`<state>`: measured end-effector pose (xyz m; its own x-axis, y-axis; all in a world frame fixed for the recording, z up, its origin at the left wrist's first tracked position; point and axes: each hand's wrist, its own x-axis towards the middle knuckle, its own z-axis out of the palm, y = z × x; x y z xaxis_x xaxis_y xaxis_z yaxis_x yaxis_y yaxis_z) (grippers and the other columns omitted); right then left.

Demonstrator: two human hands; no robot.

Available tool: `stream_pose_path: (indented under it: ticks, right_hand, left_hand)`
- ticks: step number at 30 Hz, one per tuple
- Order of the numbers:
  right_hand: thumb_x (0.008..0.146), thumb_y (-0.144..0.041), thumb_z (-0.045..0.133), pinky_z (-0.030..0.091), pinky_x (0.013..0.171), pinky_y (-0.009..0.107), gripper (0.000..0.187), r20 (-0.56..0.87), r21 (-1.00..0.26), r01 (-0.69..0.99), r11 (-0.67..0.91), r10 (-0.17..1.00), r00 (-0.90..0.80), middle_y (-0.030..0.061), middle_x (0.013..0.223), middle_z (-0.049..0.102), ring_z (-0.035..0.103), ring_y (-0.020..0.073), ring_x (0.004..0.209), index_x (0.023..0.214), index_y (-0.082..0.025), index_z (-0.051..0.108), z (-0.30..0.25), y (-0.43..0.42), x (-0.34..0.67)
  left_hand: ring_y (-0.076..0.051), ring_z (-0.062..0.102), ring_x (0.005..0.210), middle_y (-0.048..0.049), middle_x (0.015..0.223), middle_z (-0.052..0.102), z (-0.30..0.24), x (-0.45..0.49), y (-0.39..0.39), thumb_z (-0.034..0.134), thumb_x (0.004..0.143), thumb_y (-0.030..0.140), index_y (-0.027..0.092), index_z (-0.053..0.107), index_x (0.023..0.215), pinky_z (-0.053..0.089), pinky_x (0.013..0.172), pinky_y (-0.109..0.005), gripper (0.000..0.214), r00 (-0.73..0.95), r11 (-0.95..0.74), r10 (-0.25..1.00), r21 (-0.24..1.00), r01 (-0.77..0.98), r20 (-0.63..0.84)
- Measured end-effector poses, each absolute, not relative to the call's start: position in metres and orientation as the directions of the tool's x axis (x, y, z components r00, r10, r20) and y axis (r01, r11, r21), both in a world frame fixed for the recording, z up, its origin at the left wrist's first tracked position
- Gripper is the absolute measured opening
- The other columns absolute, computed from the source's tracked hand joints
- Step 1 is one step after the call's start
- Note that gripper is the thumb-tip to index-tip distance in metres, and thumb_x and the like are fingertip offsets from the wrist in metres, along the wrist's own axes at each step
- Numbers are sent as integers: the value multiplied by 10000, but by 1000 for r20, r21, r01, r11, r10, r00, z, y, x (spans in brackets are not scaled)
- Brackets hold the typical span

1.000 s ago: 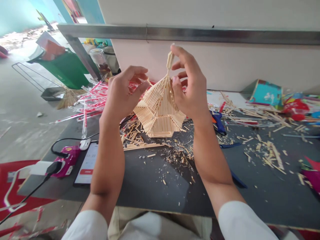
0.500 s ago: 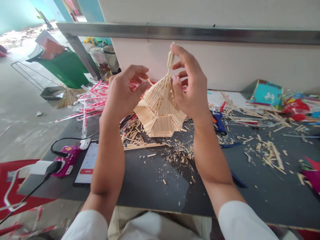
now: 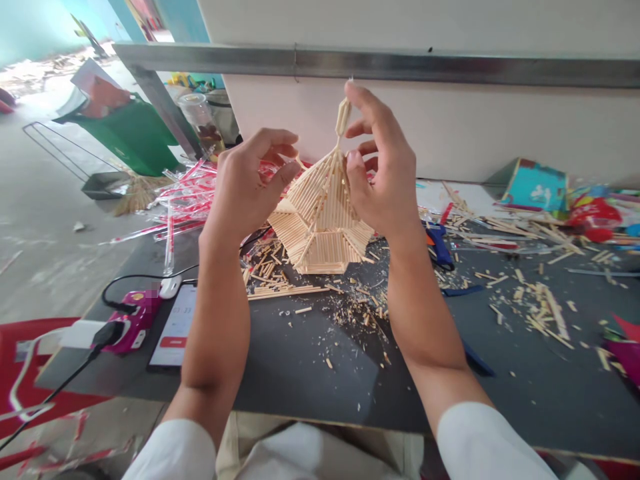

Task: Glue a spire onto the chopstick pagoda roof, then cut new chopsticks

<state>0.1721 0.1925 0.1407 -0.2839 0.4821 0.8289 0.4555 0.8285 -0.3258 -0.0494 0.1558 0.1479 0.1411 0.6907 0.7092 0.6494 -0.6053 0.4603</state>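
Reaching with both hands to a pointy stick model (image 3: 325, 220), finding it standing past the middle of the tabletop (image 3: 310, 373), toward the far edge. Putting the right hand (image 3: 384, 173) by its thin top piece (image 3: 343, 118), seeming to touch it with the pointing finger. Spreading the right thumb and pointing finger apart but hiding other fingertips, so not being able to tell that grip as clamped or loose. Curling the left hand (image 3: 253, 180) near a thin pale bit (image 3: 301, 163), not being able to tell this grip as pinching or just close. Covering one side of a phone (image 3: 170, 333) with the left arm, near the left edge, beside a pink plug block (image 3: 133, 323). Blocking some of a blue tool (image 3: 441, 248) with the right arm. Seeing wood crumbs (image 3: 367, 317) before the model, crinkly wrappers (image 3: 193, 193) toward the far left corner, and a purple thing (image 3: 625, 360) cut off at the view's right side.
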Motion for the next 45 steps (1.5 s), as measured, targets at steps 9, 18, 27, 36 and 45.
stream_pose_path:
  ticks: [9, 18, 27, 36, 45]
  right_hand:
    - [1042, -362, 386, 636, 916, 397, 526, 805, -343, 473, 812, 514, -297, 63, 1460, 564, 656, 239, 1161, 1567, -385, 368, 141, 193, 171]
    - [970, -223, 403, 632, 879, 357, 577, 822, -360, 450, 817, 506, -262, 39, 1425, 583, 661, 222, 1139, 1522, -391, 415, 143, 188, 170]
    - [968, -224, 410, 640, 884, 346, 570, 803, -385, 471, 794, 539, -252, 62, 1347, 624, 651, 218, 1167, 1522, -356, 432, 141, 190, 172]
    - [1010, -312, 405, 619, 909, 348, 545, 791, -371, 503, 781, 549, -268, 50, 1427, 591, 651, 227, 1184, 1548, -398, 375, 143, 187, 171]
    - [971, -242, 406, 630, 908, 363, 584, 807, -385, 471, 794, 537, -246, 46, 1444, 580, 657, 222, 1160, 1537, -381, 389, 141, 190, 170]
  left_hand:
    - [-167, 740, 980, 1, 1119, 770, 148, -50, 156, 680, 949, 262, 302, 676, 1258, 573, 811, -319, 312, 142, -602, 703, 479, 639, 696]
    - [-161, 732, 960, 11, 1101, 773, 150, -49, 155, 695, 941, 236, 288, 675, 1251, 560, 817, -332, 314, 142, -605, 693, 464, 648, 706]
    - [-153, 731, 975, 27, 1100, 768, 149, -50, 156, 708, 935, 243, 308, 678, 1246, 561, 840, -328, 320, 138, -601, 700, 473, 645, 701]
    - [-152, 748, 964, 6, 1097, 776, 149, -49, 155, 702, 926, 183, 277, 686, 1246, 573, 853, -294, 333, 151, -630, 678, 463, 624, 719]
    - [-154, 746, 959, 1, 1091, 776, 150, -48, 156, 704, 927, 176, 268, 686, 1241, 582, 874, -320, 328, 149, -624, 685, 469, 625, 713]
